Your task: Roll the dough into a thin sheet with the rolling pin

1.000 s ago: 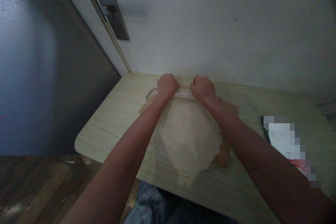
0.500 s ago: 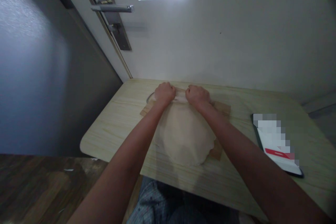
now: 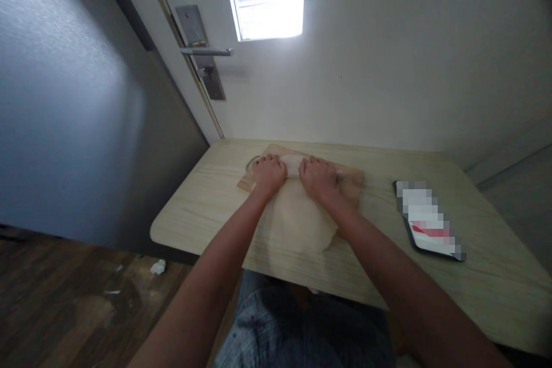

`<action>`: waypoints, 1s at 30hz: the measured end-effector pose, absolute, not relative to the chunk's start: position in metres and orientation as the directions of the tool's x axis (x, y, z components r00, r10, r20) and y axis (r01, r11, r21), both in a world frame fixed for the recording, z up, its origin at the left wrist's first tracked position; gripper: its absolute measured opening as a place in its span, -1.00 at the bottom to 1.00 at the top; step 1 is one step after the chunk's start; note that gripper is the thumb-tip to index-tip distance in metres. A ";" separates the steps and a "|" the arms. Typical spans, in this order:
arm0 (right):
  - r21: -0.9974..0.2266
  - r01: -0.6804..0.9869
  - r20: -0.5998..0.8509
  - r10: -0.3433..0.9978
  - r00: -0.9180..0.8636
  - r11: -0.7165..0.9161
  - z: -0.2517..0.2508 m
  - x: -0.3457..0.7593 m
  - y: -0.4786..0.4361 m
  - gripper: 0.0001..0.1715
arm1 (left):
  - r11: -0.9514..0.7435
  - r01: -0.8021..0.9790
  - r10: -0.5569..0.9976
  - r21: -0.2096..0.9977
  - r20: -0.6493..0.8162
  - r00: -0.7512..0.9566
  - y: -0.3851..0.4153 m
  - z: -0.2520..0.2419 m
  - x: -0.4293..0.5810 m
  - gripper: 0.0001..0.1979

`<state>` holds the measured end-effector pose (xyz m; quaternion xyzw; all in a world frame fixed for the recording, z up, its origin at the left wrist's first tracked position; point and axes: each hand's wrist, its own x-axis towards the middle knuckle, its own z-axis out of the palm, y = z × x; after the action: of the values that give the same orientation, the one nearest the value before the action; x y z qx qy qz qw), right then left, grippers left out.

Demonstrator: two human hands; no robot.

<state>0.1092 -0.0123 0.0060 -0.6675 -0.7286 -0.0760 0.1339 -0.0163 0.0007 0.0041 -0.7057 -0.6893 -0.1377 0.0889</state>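
A thin, pale sheet of dough (image 3: 299,218) lies over a wooden board (image 3: 351,181), its near edge spreading past the board onto the table. Across the far part of the dough is a light-coloured rolling pin (image 3: 293,169). My left hand (image 3: 269,173) is closed around the pin's left part, fingers curled over the top. On the right part my right hand (image 3: 318,176) grips it the same way. The pin's middle shows between my hands; most of the rest is covered. A thin curved loop (image 3: 251,162) sticks out beyond my left hand.
The pale wood-grain table (image 3: 194,201) stands against a white door (image 3: 366,80) with a metal handle (image 3: 211,52) and a bright window (image 3: 271,0). A dark-edged phone or tablet (image 3: 429,221) lies at the right. Scraps (image 3: 158,267) litter the floor at lower left.
My hands and the rolling pin have come back toward me over the dough, and the board's far edge now shows beyond them. The camera view has also shifted upward.
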 end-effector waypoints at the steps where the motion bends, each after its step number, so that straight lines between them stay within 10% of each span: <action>1: -0.058 0.993 0.304 0.949 -0.080 0.102 0.006 0.109 -0.016 -0.49 | -0.036 0.998 0.944 0.058 0.329 0.015 -0.004 0.004 -0.017 -0.63; 30: -0.076 0.993 0.276 0.959 -0.062 0.086 0.004 0.110 0.009 -0.52 | -0.009 0.990 0.959 0.142 0.283 -0.032 0.018 0.007 -0.010 -0.58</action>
<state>0.1099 0.0088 0.0044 -0.6726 -0.7257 -0.0668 0.1282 -0.0099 0.0179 0.0067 -0.6939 -0.7020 -0.1517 0.0515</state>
